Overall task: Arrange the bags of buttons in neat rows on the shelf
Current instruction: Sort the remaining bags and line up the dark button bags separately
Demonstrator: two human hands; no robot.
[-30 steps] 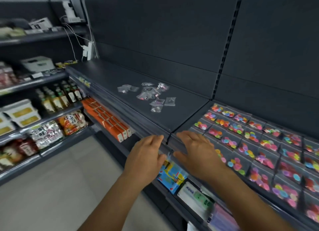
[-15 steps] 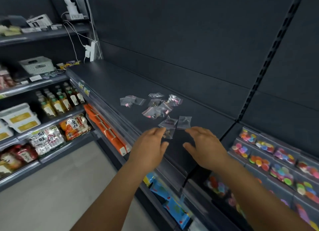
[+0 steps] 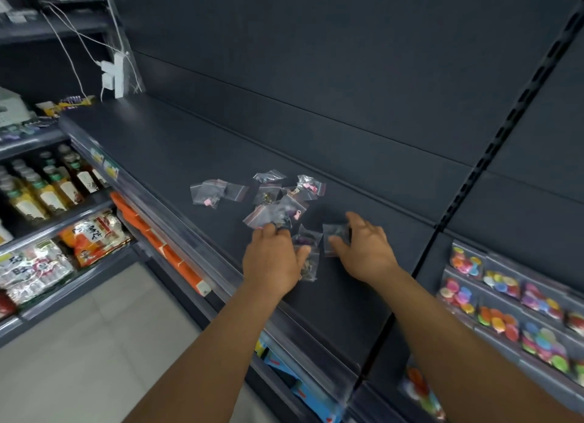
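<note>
Right hand (image 3: 366,248) grip is pinching one small bag (image 3: 335,237) on the shelf (image 3: 164,144); left hand (image 3: 273,258) is touching bags (image 3: 268,215) loosely. I am seeing the messy pile lying just past both hands.

Dark grey shelf (image 3: 164,150), flat top. Small clear bags of buttons (image 3: 278,201) lie on it in a loose jumbled cluster mid-shelf, some overlapping; two bags (image 3: 215,192) sit slightly apart on the left.
</note>
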